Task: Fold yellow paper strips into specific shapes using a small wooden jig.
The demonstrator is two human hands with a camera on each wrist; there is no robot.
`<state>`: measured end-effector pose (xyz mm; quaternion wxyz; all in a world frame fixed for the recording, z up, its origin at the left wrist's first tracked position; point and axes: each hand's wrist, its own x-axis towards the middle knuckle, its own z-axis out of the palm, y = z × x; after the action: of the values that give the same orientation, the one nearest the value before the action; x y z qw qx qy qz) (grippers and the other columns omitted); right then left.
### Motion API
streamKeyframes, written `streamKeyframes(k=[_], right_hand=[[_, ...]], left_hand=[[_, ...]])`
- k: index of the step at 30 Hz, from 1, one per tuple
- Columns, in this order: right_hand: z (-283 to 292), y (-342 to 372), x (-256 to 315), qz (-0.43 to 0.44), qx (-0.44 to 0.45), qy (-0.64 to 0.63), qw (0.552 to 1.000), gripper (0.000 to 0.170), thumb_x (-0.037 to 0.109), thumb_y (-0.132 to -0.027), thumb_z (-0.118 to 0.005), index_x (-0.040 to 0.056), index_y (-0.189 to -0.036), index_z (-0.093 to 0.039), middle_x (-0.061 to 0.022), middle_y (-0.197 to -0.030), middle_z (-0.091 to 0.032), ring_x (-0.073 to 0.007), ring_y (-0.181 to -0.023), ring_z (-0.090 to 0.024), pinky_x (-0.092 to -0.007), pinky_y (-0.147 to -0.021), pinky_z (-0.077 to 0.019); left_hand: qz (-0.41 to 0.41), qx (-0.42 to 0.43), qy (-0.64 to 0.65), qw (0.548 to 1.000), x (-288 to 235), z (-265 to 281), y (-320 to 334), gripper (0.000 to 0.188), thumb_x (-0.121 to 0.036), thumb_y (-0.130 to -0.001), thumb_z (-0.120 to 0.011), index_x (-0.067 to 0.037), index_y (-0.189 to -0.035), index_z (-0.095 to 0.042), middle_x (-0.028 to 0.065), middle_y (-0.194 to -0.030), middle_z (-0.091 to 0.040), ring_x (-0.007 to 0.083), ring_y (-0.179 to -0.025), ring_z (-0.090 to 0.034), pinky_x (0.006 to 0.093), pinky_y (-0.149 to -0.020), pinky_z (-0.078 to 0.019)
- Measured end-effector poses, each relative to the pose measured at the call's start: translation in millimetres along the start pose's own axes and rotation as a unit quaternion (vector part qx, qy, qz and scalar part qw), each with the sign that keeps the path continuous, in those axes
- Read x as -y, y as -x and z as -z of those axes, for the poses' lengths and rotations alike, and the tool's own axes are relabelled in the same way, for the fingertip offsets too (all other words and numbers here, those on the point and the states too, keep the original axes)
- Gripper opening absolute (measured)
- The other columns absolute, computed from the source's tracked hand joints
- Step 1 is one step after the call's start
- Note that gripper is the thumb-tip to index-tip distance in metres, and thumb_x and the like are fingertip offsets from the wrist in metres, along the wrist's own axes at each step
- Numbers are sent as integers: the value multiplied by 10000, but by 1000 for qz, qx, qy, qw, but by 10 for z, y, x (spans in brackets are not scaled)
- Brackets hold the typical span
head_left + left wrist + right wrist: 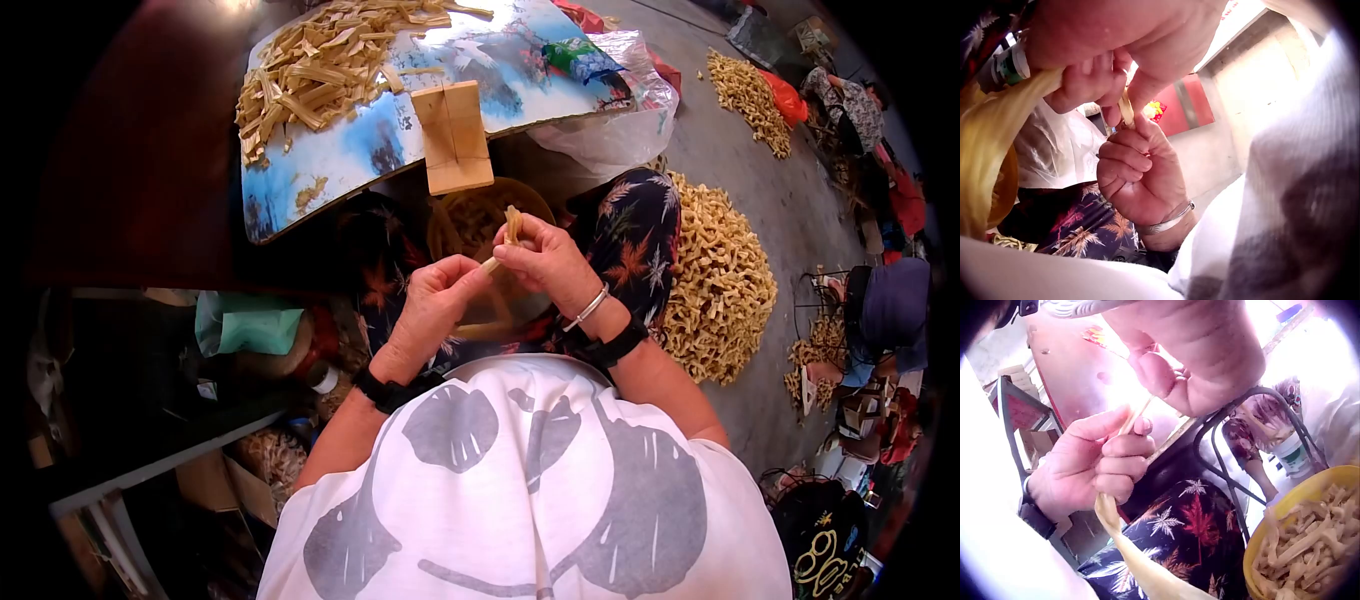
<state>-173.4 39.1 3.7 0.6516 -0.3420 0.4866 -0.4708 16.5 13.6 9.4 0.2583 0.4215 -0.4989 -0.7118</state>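
Observation:
Between both hands runs a pale yellow, pliable strip [490, 266] that looks like tofu skin. My left hand [430, 305] pinches it between thumb and forefinger, the other fingers curled in. A long tail of the strip [1138, 565] hangs below the left hand in the right wrist view. My right hand [550, 262], with a silver bangle on the wrist, pinches the other end, and a folded bit stands up above its fingertips. Under the hands, between the knees, sits a yellow tub [1254, 553] holding similar pale strips.
An upright wooden block [455, 140] stands at the edge of a painted board [400, 150], which carries a heap of dry strips [320, 75]. A large pile of knotted pieces [715, 285] lies on the floor at right. Another person [850, 105] sits farther off.

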Motion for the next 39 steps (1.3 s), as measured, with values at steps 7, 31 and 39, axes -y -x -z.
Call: streamKeyframes(k=[7,31,39], right_hand=[[-8,-53,-19,42,-59,85,994,162,209,-913,-680,75,-845,-622,51,-668,-561,-22,-551,-476,-192,-471,-365],[234,-1467,565,307,-196,410,836,135,154,-893,-628,28,-940,-610,-175,-778,-662,-363,-738,-645,-420,-654,-507],[294,-1313,601,193,-147,212,947,166,154,-968,-569,0,-983,-630,-78,-776,-702,-134,-671,-688,-275,-609,-562]], left_hand=[[42,16,85,995,-47,52,37,213,-214,-984,-588,-34,-884,-642,-96,-586,-396,6,-477,-299,184,-443,-229],[-209,-232,-325,893,-763,708,-1436,148,-160,-910,-636,-19,-881,-672,50,-688,-643,81,-635,-563,268,-609,-461],[-230,-247,-371,865,-736,521,-1277,157,-166,-889,-641,-10,-899,-633,80,-710,-639,180,-657,-600,321,-637,-486]])
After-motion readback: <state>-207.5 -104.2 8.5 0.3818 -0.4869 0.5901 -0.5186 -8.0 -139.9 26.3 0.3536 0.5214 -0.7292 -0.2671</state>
